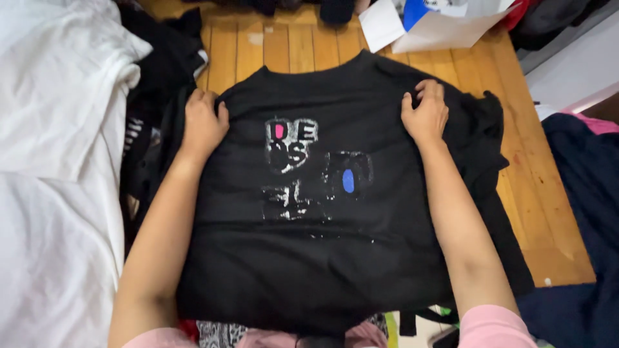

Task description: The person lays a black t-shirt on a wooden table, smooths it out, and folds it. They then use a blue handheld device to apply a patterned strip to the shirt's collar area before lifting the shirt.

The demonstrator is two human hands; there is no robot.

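Black T-shirt (322,212) spread flat across the middle of the frame, on a wooden floor (548,206), collar toward the top, hem toward the bottom edge. Cracked white print on the chest, with one small pink patch and one blue oval. Soft, matte knit; a few shallow creases near the hem, right sleeve bunched into loose folds at middle right.

Left hand (203,122) at upper left of the shirt, fingers curled closed, pinching the cloth at the shoulder. Right hand (425,115) at upper right, likewise closed on a fold of fabric at the other shoulder. Both forearms laid along the shirt's sides, pink sleeves at the bottom of the frame.

Judged from this: best done by keeping both pinches level, pulling the shoulders evenly apart to draw the cloth taut, and smoothing the bunched right sleeve before any fold, so that edges line up.

White fabric (58,161), smooth and rumpled, filling the left side. Dark clothes (161,58) heaped at upper left, just beside the shirt. White paper sheets (438,29) at top right. Dark blue garment (587,193) along the right edge.
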